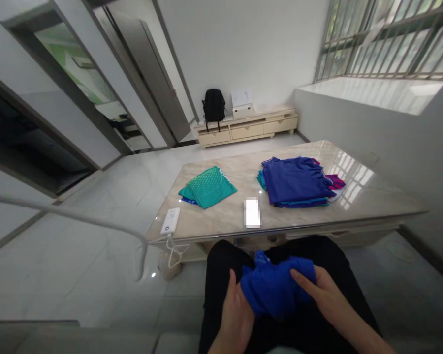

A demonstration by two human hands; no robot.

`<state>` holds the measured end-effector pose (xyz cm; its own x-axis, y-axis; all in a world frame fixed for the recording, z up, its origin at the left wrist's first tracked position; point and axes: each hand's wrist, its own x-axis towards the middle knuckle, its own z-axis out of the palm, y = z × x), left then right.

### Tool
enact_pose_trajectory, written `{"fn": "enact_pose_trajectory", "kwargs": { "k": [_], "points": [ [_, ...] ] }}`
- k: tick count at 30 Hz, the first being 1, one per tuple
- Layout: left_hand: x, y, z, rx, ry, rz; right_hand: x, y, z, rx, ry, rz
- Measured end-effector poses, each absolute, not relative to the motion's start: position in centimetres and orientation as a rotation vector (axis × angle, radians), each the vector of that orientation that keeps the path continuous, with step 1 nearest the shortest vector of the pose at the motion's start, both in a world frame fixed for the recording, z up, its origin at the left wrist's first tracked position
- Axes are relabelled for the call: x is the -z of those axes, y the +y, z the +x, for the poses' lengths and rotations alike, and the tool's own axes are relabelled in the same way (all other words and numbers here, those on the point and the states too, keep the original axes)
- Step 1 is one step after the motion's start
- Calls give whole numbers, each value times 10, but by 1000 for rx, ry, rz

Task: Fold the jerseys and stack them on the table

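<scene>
A bunched blue garment (275, 285) lies on my lap, over black trousers. My left hand (236, 314) grips its left edge, fingers curled against the cloth. My right hand (323, 292) rests on its right side, fingers extended across the fabric. On the marble table (376, 196) ahead, a folded teal garment (207, 187) sits at the left and a stack of blue, teal and pink garments (299, 182) at the right.
A white phone (252, 212) lies near the table's front edge, and a white power bank (170, 221) with its cable sits at the front left corner. A black backpack (213, 105) and a white box (242, 103) stand on a low cabinet by the far wall.
</scene>
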<state>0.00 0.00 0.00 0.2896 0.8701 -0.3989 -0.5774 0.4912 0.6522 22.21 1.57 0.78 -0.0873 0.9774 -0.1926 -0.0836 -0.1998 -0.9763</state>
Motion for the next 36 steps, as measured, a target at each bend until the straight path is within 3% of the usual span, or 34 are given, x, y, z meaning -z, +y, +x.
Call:
{"fn": "enact_pose_trajectory", "kwargs": {
  "k": [7,16,27,36],
  "points": [
    [-3,8,0,-1106,1283,909,-28,20,239,-1416,-1176,-1323],
    [13,19,8,-1304,1329,754,3,20,257,-1320,-907,-1420],
    [12,22,-19,-898,1444,1515,-3,19,264,-1347,-1197,-1329],
    [5,21,-21,-968,1421,2132,9,5,291,-680,-1671,-1597]
  ]
}}
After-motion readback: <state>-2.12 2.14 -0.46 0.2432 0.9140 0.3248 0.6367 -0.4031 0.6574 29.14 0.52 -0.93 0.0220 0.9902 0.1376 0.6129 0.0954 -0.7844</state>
